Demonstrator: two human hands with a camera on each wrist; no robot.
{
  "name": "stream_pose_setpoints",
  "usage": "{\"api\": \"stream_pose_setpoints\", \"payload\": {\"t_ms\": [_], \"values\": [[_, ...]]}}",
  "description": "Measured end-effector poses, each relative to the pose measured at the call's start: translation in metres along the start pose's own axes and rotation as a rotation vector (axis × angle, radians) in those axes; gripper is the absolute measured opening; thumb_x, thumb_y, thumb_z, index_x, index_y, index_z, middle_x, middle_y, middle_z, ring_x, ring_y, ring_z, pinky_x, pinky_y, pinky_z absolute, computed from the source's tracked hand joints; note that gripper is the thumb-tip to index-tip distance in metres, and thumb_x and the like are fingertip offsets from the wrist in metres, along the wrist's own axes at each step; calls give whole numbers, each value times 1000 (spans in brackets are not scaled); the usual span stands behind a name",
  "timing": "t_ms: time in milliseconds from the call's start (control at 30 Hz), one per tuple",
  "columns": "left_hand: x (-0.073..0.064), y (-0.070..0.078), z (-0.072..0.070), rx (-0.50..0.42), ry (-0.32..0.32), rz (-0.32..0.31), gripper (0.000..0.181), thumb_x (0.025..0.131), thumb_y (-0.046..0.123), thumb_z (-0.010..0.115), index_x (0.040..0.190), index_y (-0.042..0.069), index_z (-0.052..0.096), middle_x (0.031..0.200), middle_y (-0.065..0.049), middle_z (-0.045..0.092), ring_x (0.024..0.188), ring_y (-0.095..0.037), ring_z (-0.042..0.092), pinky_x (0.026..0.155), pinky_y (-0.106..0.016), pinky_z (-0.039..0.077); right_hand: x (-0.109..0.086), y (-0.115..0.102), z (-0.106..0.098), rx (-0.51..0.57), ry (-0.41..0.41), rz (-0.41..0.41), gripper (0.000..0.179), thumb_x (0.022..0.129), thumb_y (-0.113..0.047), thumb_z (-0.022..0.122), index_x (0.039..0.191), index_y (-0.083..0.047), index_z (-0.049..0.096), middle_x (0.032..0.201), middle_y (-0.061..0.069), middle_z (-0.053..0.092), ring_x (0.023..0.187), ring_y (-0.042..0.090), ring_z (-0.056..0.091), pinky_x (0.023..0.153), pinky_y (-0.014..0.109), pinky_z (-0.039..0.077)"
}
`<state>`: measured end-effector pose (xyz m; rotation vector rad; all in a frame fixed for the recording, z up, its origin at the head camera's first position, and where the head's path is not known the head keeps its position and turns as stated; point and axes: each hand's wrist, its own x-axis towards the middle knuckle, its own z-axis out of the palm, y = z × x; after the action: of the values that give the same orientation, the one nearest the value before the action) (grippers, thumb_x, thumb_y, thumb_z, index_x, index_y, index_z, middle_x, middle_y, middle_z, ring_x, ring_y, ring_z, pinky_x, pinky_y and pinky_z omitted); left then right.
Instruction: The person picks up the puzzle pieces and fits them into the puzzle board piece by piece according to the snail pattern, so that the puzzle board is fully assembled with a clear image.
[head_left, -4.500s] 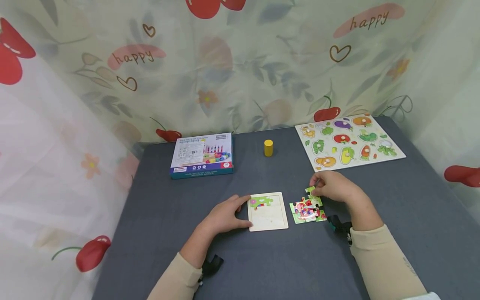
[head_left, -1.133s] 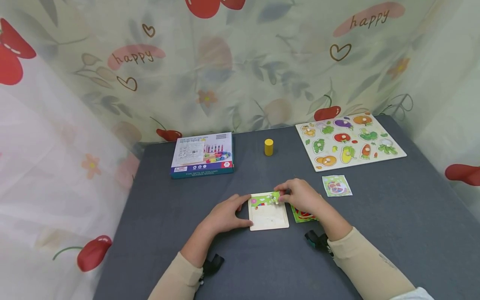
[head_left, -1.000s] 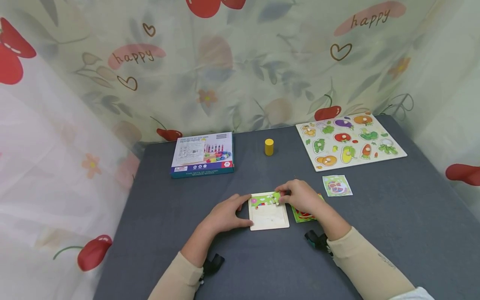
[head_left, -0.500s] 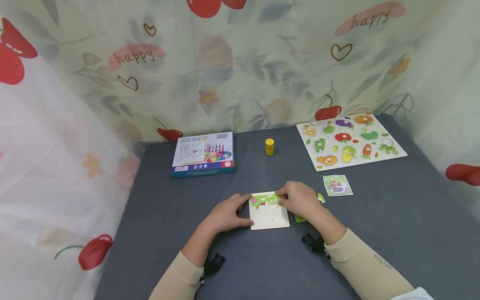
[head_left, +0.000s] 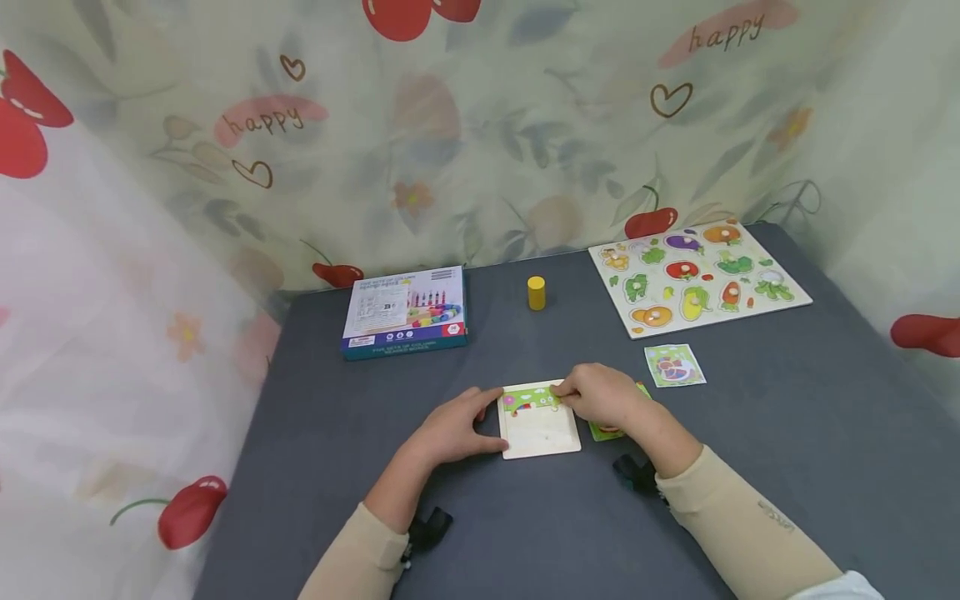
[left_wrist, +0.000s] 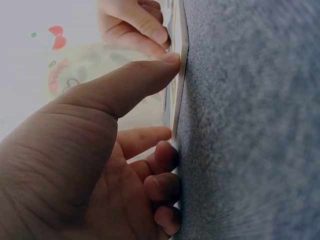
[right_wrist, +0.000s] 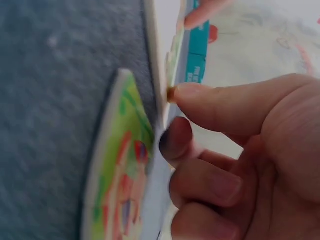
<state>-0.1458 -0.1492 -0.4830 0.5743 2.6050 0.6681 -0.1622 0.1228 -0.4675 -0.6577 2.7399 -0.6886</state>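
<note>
A pale wooden puzzle tray (head_left: 542, 435) lies on the dark table, with a strip of green picture pieces (head_left: 525, 401) along its far side. My left hand (head_left: 450, 429) steadies the tray's left side, its thumb and index finger spread along the edge; in the left wrist view the other fingers curl loosely. At the far right corner my right hand (head_left: 600, 393) pinches a small puzzle piece (right_wrist: 171, 94) against the tray. The hand mostly hides this piece. Just right of the tray sits a green and red puzzle (right_wrist: 122, 175), partly under the right hand.
A small picture card (head_left: 675, 365) lies to the right. Behind it rests a vegetable peg board (head_left: 693, 279). A yellow cylinder (head_left: 536, 293) stands at the back, and a blue and white toy box (head_left: 405, 312) lies back left. A printed curtain hangs behind the table.
My right hand moved from the pieces at the right over to the tray's far right corner. The green strip grew rightward. The picture card now lies below the peg board. My left hand stayed.
</note>
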Motion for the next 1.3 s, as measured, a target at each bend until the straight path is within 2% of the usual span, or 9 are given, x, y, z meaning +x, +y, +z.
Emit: {"api": "stream_pose_setpoints", "payload": {"t_ms": [67,167,267,367,467,633,800,1067,1300], "values": [[-2,-3,0,0,9,-8,85,85,50,81,156,21,46,93,0,49,72,-18,46,61,-32,32,1,-2,-2,-2,-21,-20,28,97,-7,67,124,-8,75,124,10,71,68,17,56,65,33,43],[-4,-6,-1,6,13,-12,85,85,51,81,156,22,46,93,0,49,71,-18,45,61,-33,32,1,-6,-6,3,-39,-27,29,98,-9,66,126,-9,75,121,9,72,83,18,61,74,36,47],[-5,-6,-1,4,7,1,85,85,51,80,157,21,45,93,0,49,70,-18,44,61,-33,31,-2,-10,-13,28,-38,-18,29,99,-12,68,127,-10,74,111,7,72,86,19,60,76,38,48],[-5,-4,-3,6,2,11,85,86,51,80,157,21,45,94,0,49,70,-18,45,60,-32,32,-9,-14,-25,64,-6,-19,29,99,-15,69,127,-10,74,110,4,70,91,19,61,78,39,50],[-4,-3,-7,15,6,17,85,86,49,81,157,20,45,94,-1,49,71,-18,46,60,-32,32,-16,-16,-41,93,41,-35,30,100,-18,68,128,-10,73,104,2,68,86,18,61,74,39,50],[-2,-3,-8,31,13,32,84,86,49,80,157,20,44,94,0,49,72,-18,46,60,-32,32,-31,-18,-69,127,128,-58,31,101,-21,67,130,-10,72,86,-1,58,63,17,49,61,37,44],[-1,-1,-2,23,3,25,85,87,50,79,158,21,43,95,0,49,72,-17,46,61,-31,32,-49,-15,-88,153,195,-76,30,101,-21,68,129,-11,71,88,-3,59,62,17,49,61,35,44],[1,3,0,30,-2,15,84,86,51,80,157,24,44,97,0,50,75,-18,48,63,-32,34,-79,-6,-111,176,255,-44,36,100,-28,70,132,-12,69,93,0,57,60,17,48,55,32,43],[-1,0,-1,54,-2,26,84,87,52,78,158,23,43,96,0,49,75,-17,47,63,-32,33,-90,11,-128,119,313,-26,33,98,-29,73,127,-13,71,89,0,57,60,16,50,57,31,42]]}}
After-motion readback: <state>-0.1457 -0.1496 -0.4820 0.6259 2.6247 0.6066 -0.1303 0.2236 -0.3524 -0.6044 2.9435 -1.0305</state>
